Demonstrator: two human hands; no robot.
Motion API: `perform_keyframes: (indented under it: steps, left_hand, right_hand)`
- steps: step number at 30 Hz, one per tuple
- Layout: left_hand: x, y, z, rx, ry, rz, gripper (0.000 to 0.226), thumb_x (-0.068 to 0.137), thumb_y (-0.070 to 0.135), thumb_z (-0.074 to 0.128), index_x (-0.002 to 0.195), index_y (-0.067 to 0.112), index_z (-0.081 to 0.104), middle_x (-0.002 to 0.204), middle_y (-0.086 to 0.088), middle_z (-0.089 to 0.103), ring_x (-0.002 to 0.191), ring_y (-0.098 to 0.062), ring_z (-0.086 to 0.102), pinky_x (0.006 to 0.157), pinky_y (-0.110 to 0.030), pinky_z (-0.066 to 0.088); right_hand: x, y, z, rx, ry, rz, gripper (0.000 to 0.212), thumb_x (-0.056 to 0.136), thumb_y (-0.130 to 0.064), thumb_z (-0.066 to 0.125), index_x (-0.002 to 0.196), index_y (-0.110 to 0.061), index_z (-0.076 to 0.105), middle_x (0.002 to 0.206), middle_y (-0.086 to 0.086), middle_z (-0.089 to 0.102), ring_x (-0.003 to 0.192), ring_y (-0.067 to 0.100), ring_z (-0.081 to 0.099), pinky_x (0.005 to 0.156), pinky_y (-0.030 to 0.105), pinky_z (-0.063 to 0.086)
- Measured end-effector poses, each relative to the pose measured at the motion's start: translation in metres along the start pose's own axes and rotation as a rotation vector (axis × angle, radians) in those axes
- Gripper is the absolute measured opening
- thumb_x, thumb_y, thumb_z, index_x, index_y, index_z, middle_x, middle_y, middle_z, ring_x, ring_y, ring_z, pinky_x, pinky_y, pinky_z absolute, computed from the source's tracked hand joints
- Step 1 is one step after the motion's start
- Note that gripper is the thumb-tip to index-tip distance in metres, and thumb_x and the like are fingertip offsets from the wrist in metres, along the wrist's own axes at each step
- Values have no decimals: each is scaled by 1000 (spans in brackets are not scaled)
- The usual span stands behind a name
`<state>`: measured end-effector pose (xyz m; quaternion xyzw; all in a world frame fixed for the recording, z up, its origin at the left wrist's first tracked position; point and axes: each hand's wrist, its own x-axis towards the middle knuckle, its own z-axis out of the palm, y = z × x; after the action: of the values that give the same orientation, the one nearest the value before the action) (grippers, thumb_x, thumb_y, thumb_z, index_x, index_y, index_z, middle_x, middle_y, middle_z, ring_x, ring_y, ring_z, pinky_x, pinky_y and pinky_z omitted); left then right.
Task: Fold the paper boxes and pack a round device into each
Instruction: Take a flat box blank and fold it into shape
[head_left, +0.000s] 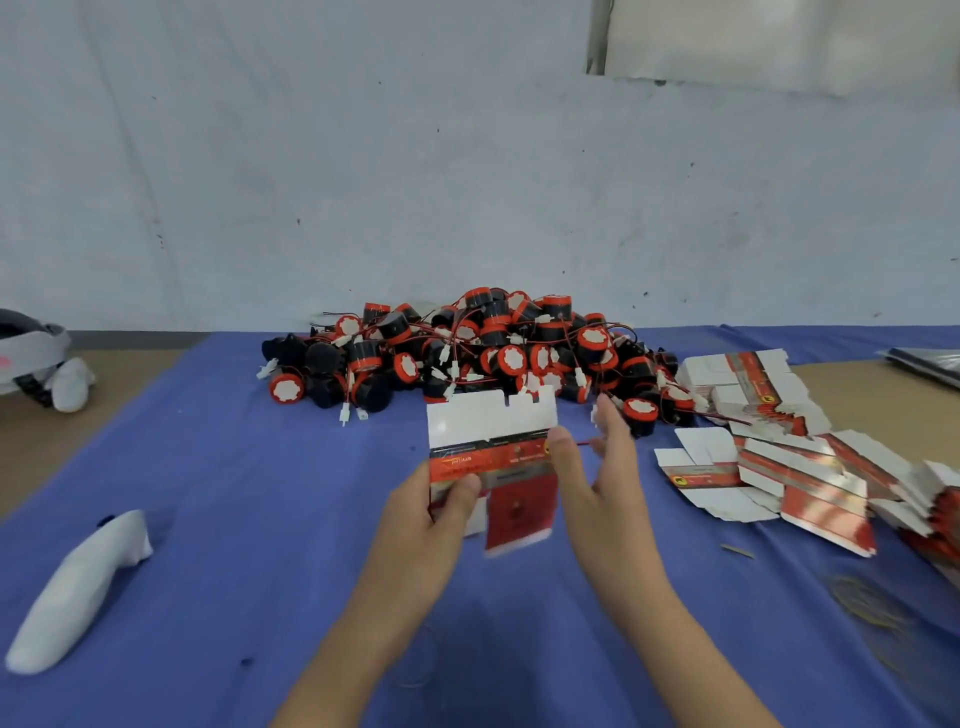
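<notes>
A flat, unfolded paper box (493, 441) is held upright above the blue-covered counter (234, 467), just in front of the heap of round devices (467, 353). The left hand (431, 514) has its grip clamped on the box's lower left edge, thumb on the front. The right hand (597, 467) has its grip apart: thumb against the right edge, fingers fairly straight. More flat boxes (779, 478) lie to the right

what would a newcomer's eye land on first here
Most likely the big heap of black-and-red round devices with trailing wires, piled at the far side of the blue cloth. Next, the flat red-and-white paper box held up before it, gripped by the left hand, with the thumb of the right hand at its right edge. More flat boxes lie spread at right.
</notes>
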<state>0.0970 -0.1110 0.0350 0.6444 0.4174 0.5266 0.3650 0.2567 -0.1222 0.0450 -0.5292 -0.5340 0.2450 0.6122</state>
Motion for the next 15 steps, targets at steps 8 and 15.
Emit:
perform_keyframes:
  steps: [8,15]
  left_hand:
    - [-7,17,-2,-180,-296,-79,35,94,20,59,114,49,64,114,21,71,107,0,66,80,-8,50]
    - [-8,11,1,-449,-261,-215,36,68,44,71,104,50,71,112,5,74,103,-16,71,78,-28,58]
  right_hand:
    - [-2,-1,13,186,-128,74,31,89,-50,70,116,-40,58,119,-4,66,102,8,68,73,22,57]
    - [-9,-4,19,134,-154,110,32,87,-55,69,115,-42,59,113,-14,68,96,-1,67,73,17,54]
